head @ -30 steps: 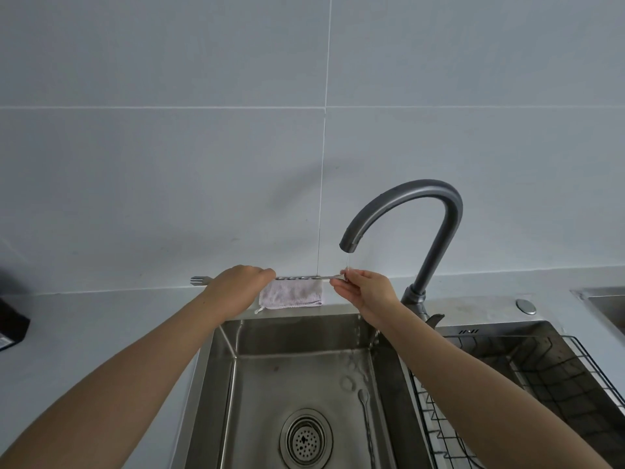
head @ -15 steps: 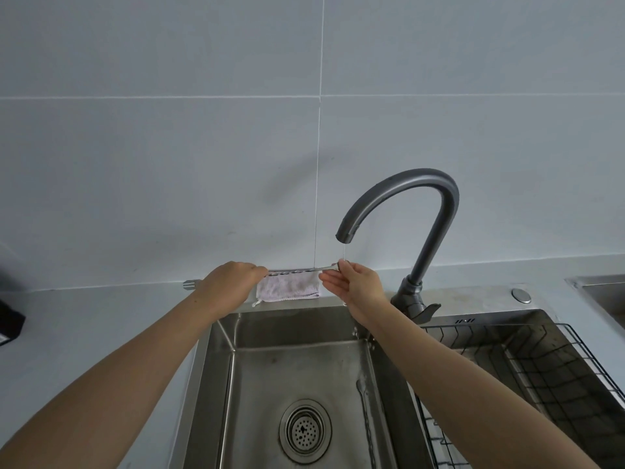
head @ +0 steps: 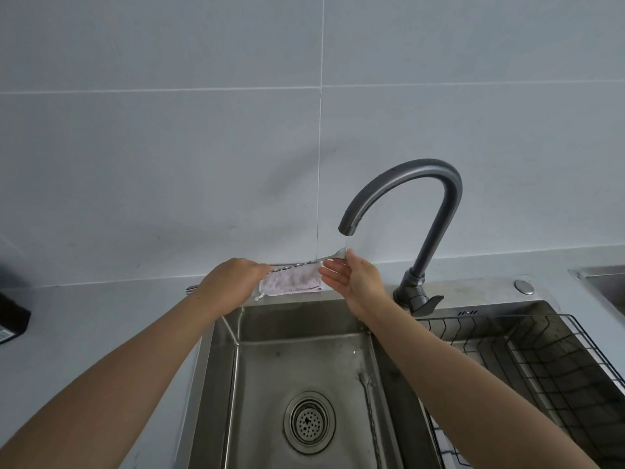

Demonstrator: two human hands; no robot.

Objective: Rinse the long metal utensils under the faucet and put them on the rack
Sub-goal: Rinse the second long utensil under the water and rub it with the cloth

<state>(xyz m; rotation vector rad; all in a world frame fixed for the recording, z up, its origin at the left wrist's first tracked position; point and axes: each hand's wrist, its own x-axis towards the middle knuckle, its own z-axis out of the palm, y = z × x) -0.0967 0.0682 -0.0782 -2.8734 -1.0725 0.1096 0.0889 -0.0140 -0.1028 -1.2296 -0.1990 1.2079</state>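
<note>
A steel sink [head: 216, 367] is set into the pale grey surface [head: 101, 316], with a dark faucet [head: 417, 289] mounted on its back rim. A small pinkish cloth [head: 291, 283] is laid flat on the ledge behind the basin. A dark box [head: 12, 316] is seen at the far left edge, and a round metal cap [head: 524, 287] right of the faucet. A black wire rack [head: 575, 353] is seated in the sink's right side.

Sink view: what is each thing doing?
Dark grey curved faucet: running, thin stream.
Long twisted metal utensil: held, spoon end under stream.
Left hand: grips utensil.
Right hand: flat, touches spoon end.
Second long metal utensil: lying in steel sink.
Pale folded cloth: lying behind sink.
Black wire rack: right of sink.
</note>
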